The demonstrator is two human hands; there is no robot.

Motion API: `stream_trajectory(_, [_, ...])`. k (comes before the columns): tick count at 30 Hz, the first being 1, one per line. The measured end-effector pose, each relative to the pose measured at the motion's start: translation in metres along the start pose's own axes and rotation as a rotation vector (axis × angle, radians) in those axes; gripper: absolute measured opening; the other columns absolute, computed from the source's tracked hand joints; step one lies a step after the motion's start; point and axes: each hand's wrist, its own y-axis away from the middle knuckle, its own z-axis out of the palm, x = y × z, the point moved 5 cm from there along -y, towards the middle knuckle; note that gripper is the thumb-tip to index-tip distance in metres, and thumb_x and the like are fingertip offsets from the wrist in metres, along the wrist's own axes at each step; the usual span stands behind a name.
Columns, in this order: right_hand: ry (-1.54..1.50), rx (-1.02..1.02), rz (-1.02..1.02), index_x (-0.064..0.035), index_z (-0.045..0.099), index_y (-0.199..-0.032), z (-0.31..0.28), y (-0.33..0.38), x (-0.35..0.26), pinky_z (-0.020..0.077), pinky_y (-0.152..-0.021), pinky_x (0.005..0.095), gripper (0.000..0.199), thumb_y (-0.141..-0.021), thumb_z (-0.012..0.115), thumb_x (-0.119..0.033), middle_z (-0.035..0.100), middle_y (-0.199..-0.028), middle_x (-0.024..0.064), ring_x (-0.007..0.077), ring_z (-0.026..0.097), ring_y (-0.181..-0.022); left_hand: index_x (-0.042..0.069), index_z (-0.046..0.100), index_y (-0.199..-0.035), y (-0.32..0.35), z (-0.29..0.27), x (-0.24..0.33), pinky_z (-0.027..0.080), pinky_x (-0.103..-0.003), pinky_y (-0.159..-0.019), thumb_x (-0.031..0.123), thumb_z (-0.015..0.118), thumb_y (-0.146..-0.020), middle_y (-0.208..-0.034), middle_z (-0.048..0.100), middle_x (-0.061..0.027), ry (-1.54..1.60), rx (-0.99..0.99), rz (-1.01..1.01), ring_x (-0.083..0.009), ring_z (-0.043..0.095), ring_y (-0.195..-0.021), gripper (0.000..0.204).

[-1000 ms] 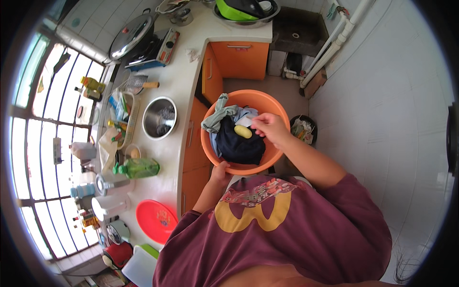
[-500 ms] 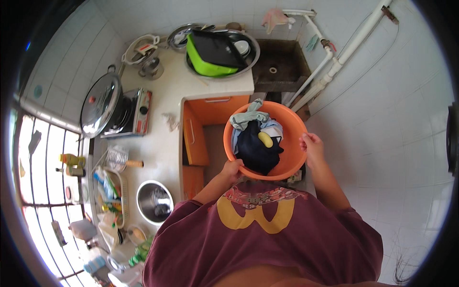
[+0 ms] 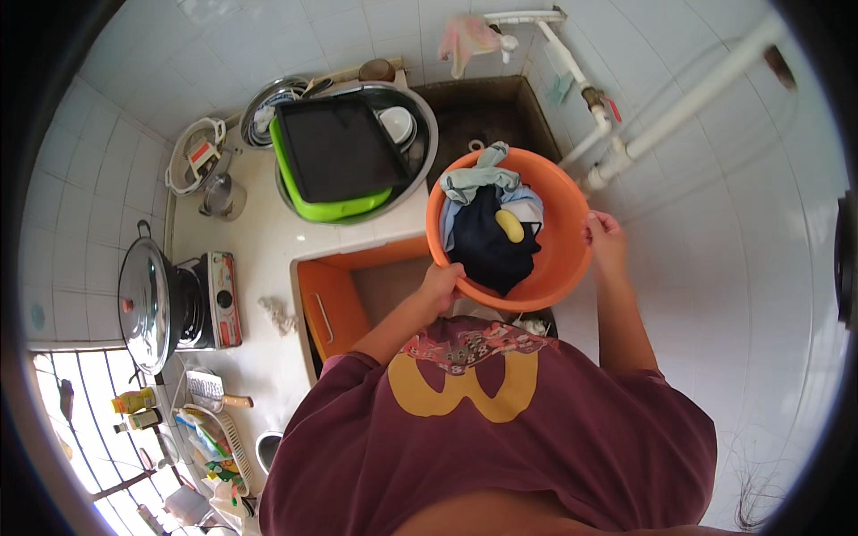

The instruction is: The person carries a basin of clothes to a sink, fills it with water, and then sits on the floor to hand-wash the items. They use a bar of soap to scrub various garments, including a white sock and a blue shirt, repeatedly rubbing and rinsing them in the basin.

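An orange plastic basin (image 3: 565, 241) is held up in front of me, between my two hands. My left hand (image 3: 441, 288) grips its near left rim, and my right hand (image 3: 605, 239) is closed on the right rim. Inside lies a dark navy garment (image 3: 487, 250) with a yellow bar of soap (image 3: 509, 226) on top. A pale green cloth (image 3: 483, 181) hangs at the basin's far left rim, and light blue and white cloth (image 3: 527, 208) shows beside the navy one. The basin's far side overlaps the near part of a dark stone sink (image 3: 447, 116).
Left of the sink, a counter holds a metal bowl with a green tray and black tray (image 3: 340, 147). A gas stove (image 3: 222, 299) with a lidded wok (image 3: 147, 299) stands farther left. White pipes (image 3: 661, 134) run along the right wall. An orange cabinet door (image 3: 332, 308) stands ajar.
The basin and both hands have moved toward the sink, as my view shifted forward and right. The basin now covers part of the sink's near edge. Both hands keep their hold.
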Motion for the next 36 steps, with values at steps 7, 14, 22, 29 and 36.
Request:
stream_trajectory(7, [0.123,-0.192,0.018,-0.0029,0.061,-0.095,0.097,-0.182,-0.019,0.0438,-0.059,0.0203,0.017,-0.091,0.058,-0.019,0.064,-0.079,0.0020,0.0060,0.055,-0.066,0.006,0.051,-0.092,-0.083,0.041,0.064,0.049,-0.032,-0.046,0.006,0.059,-0.074,-0.076,0.054,-0.0069,0.027,0.136,0.012,-0.0199,0.057,-0.061,0.020])
stream_trajectory(14, [0.704,-0.018,-0.572,-0.0024,0.061,-0.100,0.213,-0.346,-0.092,0.0497,-0.075,0.0433,0.046,-0.089,0.054,-0.046,0.067,-0.088,0.0174,0.0380,0.063,-0.085,0.002,0.052,-0.091,-0.164,0.042,0.078,0.053,-0.035,-0.049,0.007,0.060,-0.076,-0.078,0.056,-0.0083,0.129,0.138,-0.013,-0.0223,0.061,-0.063,0.018])
stream_trajectory(22, [1.376,-0.187,-0.517,0.0009,0.056,-0.096,0.282,-0.399,-0.119,0.0508,-0.073,0.0455,0.054,-0.084,0.059,-0.051,0.065,-0.092,0.0208,0.0374,0.063,-0.087,0.006,0.051,-0.090,-0.217,0.052,0.102,0.052,-0.034,-0.055,0.008,0.060,-0.076,-0.079,0.054,-0.0052,0.147,0.202,0.002,-0.0193,0.057,-0.066,0.016])
stream_trajectory(29, [1.375,-0.237,-0.716,0.0005,0.054,-0.096,0.276,-0.416,-0.080,0.0499,-0.069,0.0455,0.043,-0.083,0.062,-0.040,0.064,-0.089,0.0181,0.0373,0.062,-0.082,0.005,0.054,-0.092,-0.265,0.058,0.101,0.051,-0.032,-0.051,0.010,0.060,-0.074,-0.083,0.057,-0.0069,0.147,0.227,0.021,-0.0193,0.059,-0.069,0.020])
stream_trajectory(36, [1.224,-0.415,-1.008,-0.0044,0.052,-0.103,0.275,-0.417,-0.076,0.0488,-0.072,0.0444,0.037,-0.076,0.070,-0.022,0.057,-0.096,0.0152,0.0353,0.058,-0.085,0.008,0.048,-0.097,-0.281,0.056,0.113,0.053,-0.035,-0.054,0.008,0.059,-0.076,-0.085,0.055,-0.0058,0.148,0.183,0.014,-0.0209,0.060,-0.072,0.023])
